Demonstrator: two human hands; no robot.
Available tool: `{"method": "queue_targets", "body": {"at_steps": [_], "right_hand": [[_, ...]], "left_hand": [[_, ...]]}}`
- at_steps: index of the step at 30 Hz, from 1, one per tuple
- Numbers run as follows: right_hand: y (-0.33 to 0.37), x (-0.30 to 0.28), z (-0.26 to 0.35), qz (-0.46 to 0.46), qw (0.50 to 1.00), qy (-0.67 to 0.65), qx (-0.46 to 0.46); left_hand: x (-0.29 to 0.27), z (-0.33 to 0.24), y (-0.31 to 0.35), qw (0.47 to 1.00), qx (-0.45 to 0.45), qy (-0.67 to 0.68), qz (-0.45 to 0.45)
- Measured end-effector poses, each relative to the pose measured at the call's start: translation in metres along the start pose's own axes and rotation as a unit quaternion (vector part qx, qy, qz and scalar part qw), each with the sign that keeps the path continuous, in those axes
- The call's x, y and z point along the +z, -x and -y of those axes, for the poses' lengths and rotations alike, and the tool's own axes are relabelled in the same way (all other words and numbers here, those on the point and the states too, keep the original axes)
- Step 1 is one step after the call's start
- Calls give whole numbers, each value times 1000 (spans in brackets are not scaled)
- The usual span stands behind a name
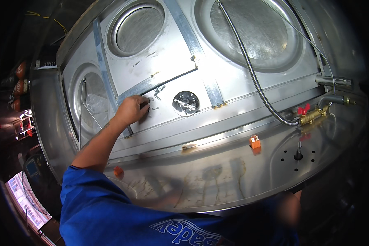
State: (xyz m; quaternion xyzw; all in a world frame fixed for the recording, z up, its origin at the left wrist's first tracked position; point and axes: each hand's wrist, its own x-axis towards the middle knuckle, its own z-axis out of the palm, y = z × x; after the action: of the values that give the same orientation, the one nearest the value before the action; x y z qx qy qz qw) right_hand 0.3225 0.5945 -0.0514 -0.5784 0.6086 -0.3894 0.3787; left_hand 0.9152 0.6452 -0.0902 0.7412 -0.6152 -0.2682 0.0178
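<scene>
Loose metal screws (pixel 158 97) lay on the steel panel (pixel 162 117) beside the left hand (pixel 132 110), seemingly light, stiff, slippery, best pinched mid-shank. Grip: fingers were curled; whether they held anything could not be told.

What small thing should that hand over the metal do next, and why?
Probably pinch up one of the small metal fasteners: several lie loose on the steel panel, close beside the left hand. Its curled grip hides whether it already holds one.
</scene>
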Motion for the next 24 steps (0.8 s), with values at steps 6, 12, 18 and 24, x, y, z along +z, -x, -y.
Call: {"method": "queue_targets", "body": {"at_steps": [6,12,18,24], "right_hand": [[-5,1,-2,0,1000,14,-13],[-19,9,-14,6,1000,-15,-26],[-21,7,-38,34,999,1,-19],[-27,12,-34,125,985,-88,78]], "left_hand": [[-3,-28,-11,991,-11,-122,44],[-39,-126,-39,991,90,101,9],[-23,-299,-93,824,259,423,273],[-1,-371,-122,748,243,466,407]]}}
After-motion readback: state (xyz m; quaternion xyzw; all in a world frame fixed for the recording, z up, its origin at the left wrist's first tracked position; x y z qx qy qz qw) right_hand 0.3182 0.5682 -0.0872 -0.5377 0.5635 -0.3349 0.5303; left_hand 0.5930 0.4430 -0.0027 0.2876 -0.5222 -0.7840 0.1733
